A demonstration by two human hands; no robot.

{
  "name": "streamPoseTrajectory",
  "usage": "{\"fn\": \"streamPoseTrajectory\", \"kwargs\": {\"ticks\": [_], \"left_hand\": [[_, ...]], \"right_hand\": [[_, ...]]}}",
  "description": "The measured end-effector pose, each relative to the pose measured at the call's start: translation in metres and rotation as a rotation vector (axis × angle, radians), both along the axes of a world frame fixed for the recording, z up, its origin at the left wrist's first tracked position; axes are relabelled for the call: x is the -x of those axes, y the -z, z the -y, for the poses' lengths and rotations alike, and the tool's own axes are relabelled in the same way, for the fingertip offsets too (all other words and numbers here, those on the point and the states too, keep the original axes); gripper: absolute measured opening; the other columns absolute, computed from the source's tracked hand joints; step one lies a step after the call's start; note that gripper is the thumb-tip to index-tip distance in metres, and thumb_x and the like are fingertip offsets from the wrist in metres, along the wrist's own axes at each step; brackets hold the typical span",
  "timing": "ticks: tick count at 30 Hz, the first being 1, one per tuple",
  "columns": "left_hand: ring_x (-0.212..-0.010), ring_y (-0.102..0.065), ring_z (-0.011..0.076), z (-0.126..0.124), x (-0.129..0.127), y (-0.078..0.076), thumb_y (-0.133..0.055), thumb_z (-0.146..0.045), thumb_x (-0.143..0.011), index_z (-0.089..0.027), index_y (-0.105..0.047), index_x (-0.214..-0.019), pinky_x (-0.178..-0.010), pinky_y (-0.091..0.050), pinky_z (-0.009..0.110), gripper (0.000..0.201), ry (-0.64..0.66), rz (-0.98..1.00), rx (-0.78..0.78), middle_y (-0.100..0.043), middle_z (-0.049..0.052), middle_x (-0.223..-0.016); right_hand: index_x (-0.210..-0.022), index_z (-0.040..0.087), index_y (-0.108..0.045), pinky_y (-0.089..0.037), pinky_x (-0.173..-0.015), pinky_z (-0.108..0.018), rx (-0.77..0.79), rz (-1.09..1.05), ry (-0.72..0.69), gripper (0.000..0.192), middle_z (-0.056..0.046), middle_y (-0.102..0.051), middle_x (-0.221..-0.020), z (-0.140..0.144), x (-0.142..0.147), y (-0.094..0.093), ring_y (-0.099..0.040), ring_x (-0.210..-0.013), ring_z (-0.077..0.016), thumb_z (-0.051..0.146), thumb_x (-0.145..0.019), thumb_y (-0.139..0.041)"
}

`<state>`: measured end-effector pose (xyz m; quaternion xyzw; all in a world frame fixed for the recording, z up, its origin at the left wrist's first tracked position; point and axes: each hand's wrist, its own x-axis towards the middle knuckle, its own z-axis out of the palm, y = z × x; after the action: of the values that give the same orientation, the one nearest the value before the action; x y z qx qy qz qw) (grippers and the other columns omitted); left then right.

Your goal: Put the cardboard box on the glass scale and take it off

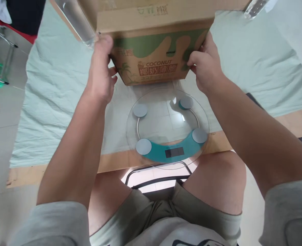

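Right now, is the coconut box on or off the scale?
Off: left hand and right hand hold the coconut box by its sides, with the glass scale visible to its far rim.

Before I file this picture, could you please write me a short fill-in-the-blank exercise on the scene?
The English word on the cardboard box is ____.
Of the left hand and right hand, the ____ is nearer the box's palm-tree print.
The glass scale has ____ round grey discs.

Missing words: COCONUT; left; four.

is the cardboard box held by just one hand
No, the left hand and the right hand both hold the cardboard box, one at each side.
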<state>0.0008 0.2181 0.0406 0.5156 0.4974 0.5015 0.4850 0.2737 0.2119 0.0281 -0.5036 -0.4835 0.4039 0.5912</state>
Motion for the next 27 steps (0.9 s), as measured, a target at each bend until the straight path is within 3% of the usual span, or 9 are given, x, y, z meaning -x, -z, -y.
{"fn": "streamPoseTrajectory", "kwargs": {"ticks": [3, 5, 7, 11, 14, 22, 27], "left_hand": [[-0.148, -0.054, 0.0337, 0.041, 0.002, -0.029, -0.055, -0.056, -0.093, -0.030, -0.061, -0.140, -0.119, -0.044, 0.050, 0.055, 0.118, 0.086, -0.059, -0.052, -0.004, -0.161], [-0.152, -0.049, 0.0382, 0.074, 0.002, -0.044, -0.074, -0.072, -0.073, -0.035, -0.067, -0.132, -0.117, -0.047, 0.047, 0.070, 0.194, 0.082, -0.150, -0.050, -0.010, -0.160], [-0.152, -0.050, 0.0393, 0.107, 0.001, -0.052, -0.081, -0.082, -0.060, -0.041, -0.070, -0.128, -0.118, -0.048, 0.047, 0.081, 0.238, 0.088, -0.164, -0.049, -0.013, -0.161], [-0.147, -0.054, 0.0410, 0.160, 0.000, -0.045, -0.075, -0.084, -0.066, -0.036, -0.070, -0.131, -0.118, -0.051, 0.052, 0.080, 0.273, 0.131, -0.048, -0.055, -0.001, -0.160], [-0.143, -0.057, 0.0440, 0.186, 0.002, -0.037, -0.074, -0.080, -0.069, -0.031, -0.070, -0.130, -0.114, -0.055, 0.054, 0.078, 0.280, 0.144, -0.009, -0.064, 0.008, -0.150], [-0.154, -0.044, 0.0449, 0.222, 0.008, -0.029, -0.070, -0.080, -0.073, -0.034, -0.067, -0.135, -0.117, -0.052, 0.053, 0.077, 0.295, 0.108, -0.010, -0.056, 0.005, -0.160], [-0.146, -0.052, 0.0464, 0.226, 0.009, -0.023, -0.068, -0.082, -0.073, -0.033, -0.066, -0.135, -0.114, -0.053, 0.054, 0.080, 0.293, 0.097, -0.002, -0.055, 0.006, -0.161]], "right_hand": [[-0.097, 0.029, -0.066, -0.047, -0.065, -0.020, -0.129, -0.029, -0.053, 0.055, 0.004, -0.058, -0.090, 0.034, -0.004, -0.020, -0.058, -0.091, -0.0111, -0.009, -0.061, -0.047], [-0.097, 0.031, -0.070, -0.047, -0.063, -0.023, -0.196, -0.063, -0.089, 0.058, 0.002, -0.057, -0.089, 0.068, -0.008, -0.034, -0.058, -0.087, -0.0134, -0.005, -0.056, -0.051], [-0.095, 0.030, -0.071, -0.047, -0.063, -0.024, -0.190, -0.089, -0.073, 0.053, 0.001, -0.056, -0.089, 0.106, -0.012, -0.044, -0.056, -0.083, -0.0139, -0.002, -0.055, -0.058], [-0.087, 0.026, -0.063, -0.043, -0.062, -0.026, -0.035, -0.155, 0.091, 0.032, 0.002, -0.053, -0.082, 0.168, -0.017, -0.041, -0.052, -0.076, -0.0135, 0.008, -0.062, -0.070], [-0.087, 0.023, -0.062, -0.048, -0.069, -0.028, 0.061, -0.160, 0.133, 0.029, 0.002, -0.057, -0.083, 0.193, -0.019, -0.033, -0.057, -0.082, -0.0146, 0.006, -0.064, -0.069], [-0.090, 0.025, -0.063, -0.049, -0.066, -0.026, 0.090, -0.142, 0.089, 0.032, 0.002, -0.061, -0.086, 0.216, -0.020, -0.024, -0.058, -0.083, -0.0143, 0.011, -0.061, -0.067], [-0.090, 0.027, -0.064, -0.050, -0.064, -0.026, 0.024, -0.065, -0.006, 0.031, 0.003, -0.062, -0.083, 0.220, -0.023, -0.009, -0.057, -0.080, -0.0143, 0.020, -0.060, -0.066]]}}
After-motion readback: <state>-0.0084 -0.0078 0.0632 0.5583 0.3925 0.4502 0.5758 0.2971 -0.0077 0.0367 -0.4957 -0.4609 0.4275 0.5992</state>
